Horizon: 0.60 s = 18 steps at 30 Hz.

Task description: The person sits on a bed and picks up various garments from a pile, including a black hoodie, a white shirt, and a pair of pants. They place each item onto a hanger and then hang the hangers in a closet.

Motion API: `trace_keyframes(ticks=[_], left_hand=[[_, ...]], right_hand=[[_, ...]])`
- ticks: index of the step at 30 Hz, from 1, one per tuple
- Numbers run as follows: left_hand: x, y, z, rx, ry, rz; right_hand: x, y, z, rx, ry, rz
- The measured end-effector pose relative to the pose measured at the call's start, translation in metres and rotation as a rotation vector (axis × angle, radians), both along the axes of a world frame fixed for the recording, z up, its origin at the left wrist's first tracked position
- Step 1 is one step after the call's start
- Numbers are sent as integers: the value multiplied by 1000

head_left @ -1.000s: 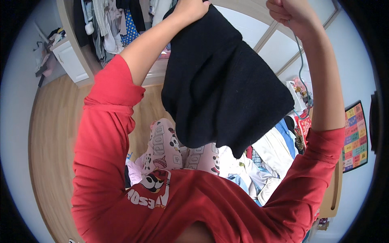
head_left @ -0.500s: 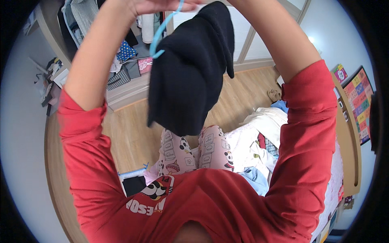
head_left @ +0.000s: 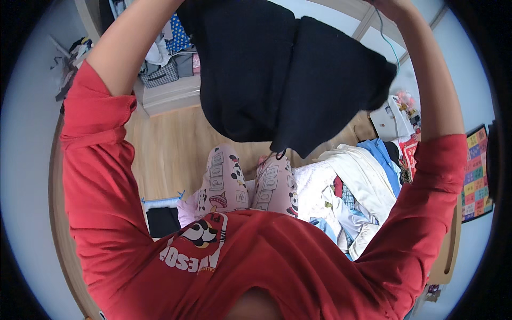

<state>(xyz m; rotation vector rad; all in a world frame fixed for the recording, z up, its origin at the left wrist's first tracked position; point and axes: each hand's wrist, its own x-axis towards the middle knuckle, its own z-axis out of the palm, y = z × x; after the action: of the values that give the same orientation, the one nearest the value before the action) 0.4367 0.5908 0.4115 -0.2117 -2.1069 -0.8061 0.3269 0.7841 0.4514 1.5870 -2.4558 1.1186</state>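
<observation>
A black knit garment [head_left: 245,69] hangs spread out high in front of me, with a fold or seam down its middle and a small dark loop at its lower tip. My left forearm rises to the garment's upper left corner; the hand itself is past the top edge of the picture. At the upper right, my right hand [head_left: 396,7] shows only in part, closed around a thin light blue clothes hanger [head_left: 385,37]. The hanger runs down behind the garment's right corner, and most of it is out of sight.
An open wardrobe [head_left: 173,93] at the far left holds clothes and a checked fabric box [head_left: 161,74]. Heaped clothes [head_left: 354,170] lie to the right of my legs. Beside my left leg sits a folded black cloth [head_left: 163,221]. A colourful chart [head_left: 476,176] hangs on the right.
The black garment has swung from a narrow hang to a wide spread and moved up and right. My right hand has moved right with the hanger; my left hand has left the picture.
</observation>
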Motion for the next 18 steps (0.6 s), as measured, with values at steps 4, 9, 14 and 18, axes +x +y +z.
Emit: trace_keyframes(ticks=[4, 9, 14, 18], left_hand=[[5, 10, -25, -122, 348, 273], [24, 53, -98, -6, -187, -12], [11, 81, -160, 211, -483, -198], [2, 66, -178, 547, -555, -302]], right_hand=[[21, -12, -3, -94, -293, 45], [-5, -11, -1, -80, -462, 21], [9, -7, -1, -156, -442, -19], [-7, 1, 1, -196, -479, -60]])
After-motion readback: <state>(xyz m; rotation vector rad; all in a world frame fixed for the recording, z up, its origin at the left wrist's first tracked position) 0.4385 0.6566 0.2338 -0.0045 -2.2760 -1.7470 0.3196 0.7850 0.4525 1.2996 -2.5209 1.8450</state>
